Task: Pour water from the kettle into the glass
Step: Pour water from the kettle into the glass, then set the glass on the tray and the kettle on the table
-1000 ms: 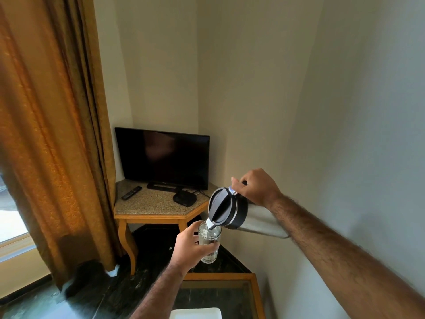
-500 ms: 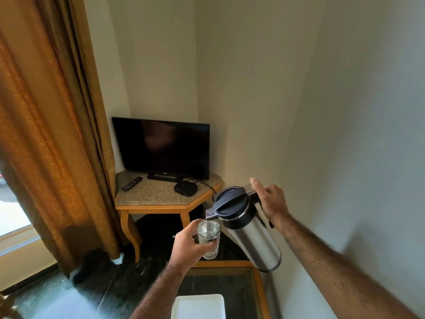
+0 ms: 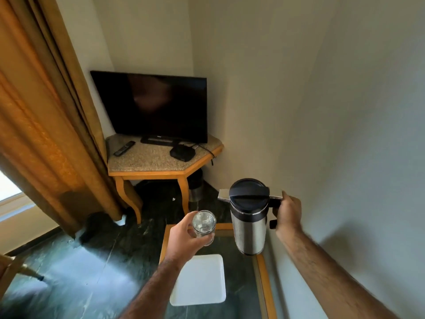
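My right hand (image 3: 288, 214) grips the black handle of a steel kettle (image 3: 249, 231) with a black lid. The kettle hangs upright in the air above the far right corner of a glass-topped table (image 3: 264, 279). Its spout points left, away from the glass. My left hand (image 3: 185, 238) holds a clear drinking glass (image 3: 204, 224) upright, just left of the kettle and apart from it. Water shows inside the glass. Both are held above the table, not resting on it.
A white square tray (image 3: 199, 280) lies on the glass table below my hands. Behind stands a corner table (image 3: 161, 161) with a television (image 3: 151, 107), a remote (image 3: 124, 148) and a small black box (image 3: 182, 152). An orange curtain (image 3: 43, 125) hangs left; a wall runs close on the right.
The kettle has swung from tilted over the glass back to upright and dropped lower on the right. The glass stays in my left hand. My view has tipped downward.
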